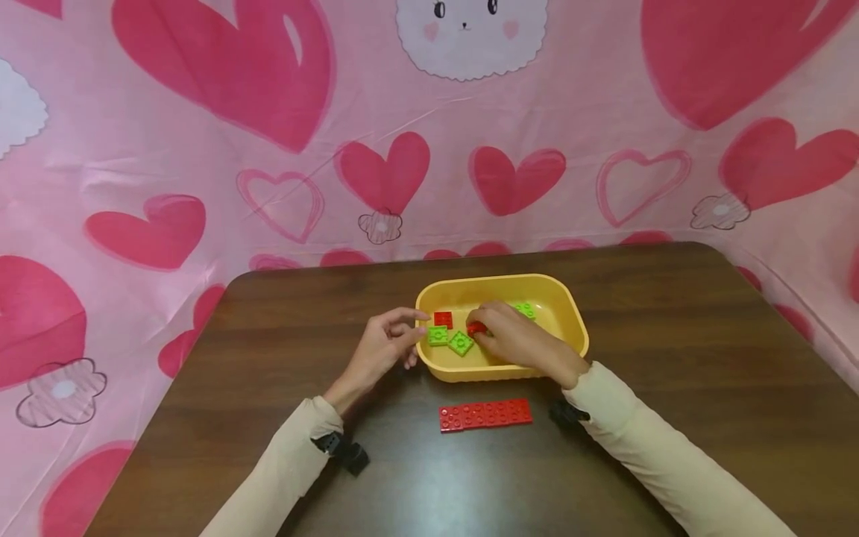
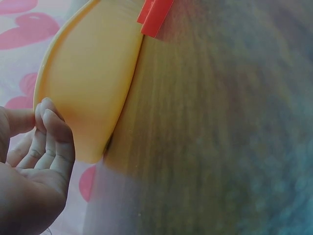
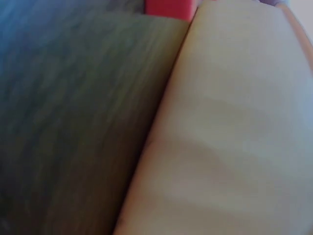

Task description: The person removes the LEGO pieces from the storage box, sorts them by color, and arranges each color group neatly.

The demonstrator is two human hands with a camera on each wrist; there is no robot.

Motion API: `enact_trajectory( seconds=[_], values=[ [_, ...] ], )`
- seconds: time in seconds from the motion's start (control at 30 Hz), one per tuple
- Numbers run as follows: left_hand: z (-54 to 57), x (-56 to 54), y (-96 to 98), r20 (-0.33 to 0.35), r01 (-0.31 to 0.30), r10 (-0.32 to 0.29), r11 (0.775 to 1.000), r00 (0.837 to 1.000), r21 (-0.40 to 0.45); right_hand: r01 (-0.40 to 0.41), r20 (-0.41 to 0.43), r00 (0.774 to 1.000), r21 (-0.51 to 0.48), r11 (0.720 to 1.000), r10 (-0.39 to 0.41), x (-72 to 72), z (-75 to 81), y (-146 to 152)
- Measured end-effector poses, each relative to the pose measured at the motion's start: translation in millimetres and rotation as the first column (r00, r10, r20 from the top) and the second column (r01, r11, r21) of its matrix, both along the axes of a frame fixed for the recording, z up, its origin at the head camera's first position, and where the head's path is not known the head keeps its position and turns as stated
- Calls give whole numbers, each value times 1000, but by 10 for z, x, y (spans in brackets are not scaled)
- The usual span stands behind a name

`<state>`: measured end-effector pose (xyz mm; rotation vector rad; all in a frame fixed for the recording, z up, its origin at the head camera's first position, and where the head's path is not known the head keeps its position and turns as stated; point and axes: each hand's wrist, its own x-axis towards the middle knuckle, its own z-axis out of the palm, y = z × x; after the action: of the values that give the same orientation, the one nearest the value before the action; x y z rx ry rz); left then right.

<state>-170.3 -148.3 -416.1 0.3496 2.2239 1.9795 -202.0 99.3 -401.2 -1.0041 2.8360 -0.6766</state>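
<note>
A yellow plastic basin (image 1: pixel 570 321) sits on the table with red and green toy building bricks inside. My left hand (image 1: pixel 388 341) is at its left end, thumb and index finger over the rim and the other fingers outside. In the left wrist view those curled fingers meet the basin wall (image 2: pixel 93 73). My right hand (image 1: pixel 513 335) reaches into the basin and pinches a red brick (image 1: pixel 476 328), partly hidden by the fingers. Left of it lie another red brick (image 1: pixel 443 319), a green brick (image 1: pixel 438 335) and a second green brick (image 1: pixel 461 343).
In front of the basin, a row of red bricks (image 1: pixel 485 415) lies side by side on the dark wooden table (image 1: pixel 302 321). More green brick (image 1: pixel 525 309) shows behind my right hand. A pink heart-patterned cloth (image 1: pixel 450 112) hangs behind the table.
</note>
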Motion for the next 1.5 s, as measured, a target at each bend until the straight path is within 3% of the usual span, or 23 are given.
enact_trajectory(
  seconds=[0.23,0.63,0.93,1.13,1.3,1.5],
  values=[
    [5,2,-15,2,6,-6,1000,1000,4,12,31,999,-105,994,-9,-10,0,-24],
    [-13,-1,-23,4,15,-15,1000,1000,15,-13,-82,997,-176,984,-2,-15,39,22],
    [-14,-2,-12,13,12,-12,1000,1000,14,34,-75,996,-152,988,-45,28,399,227],
    [-18,-6,-32,5,22,-22,1000,1000,0,91,-97,989,-191,977,-111,160,597,434],
    [-9,6,-55,0,-3,3,1000,1000,-2,40,-84,995,-186,982,-56,298,625,481],
    [-25,-24,-28,-18,22,-22,1000,1000,-13,16,-83,996,-159,987,-29,411,654,531]
  ],
)
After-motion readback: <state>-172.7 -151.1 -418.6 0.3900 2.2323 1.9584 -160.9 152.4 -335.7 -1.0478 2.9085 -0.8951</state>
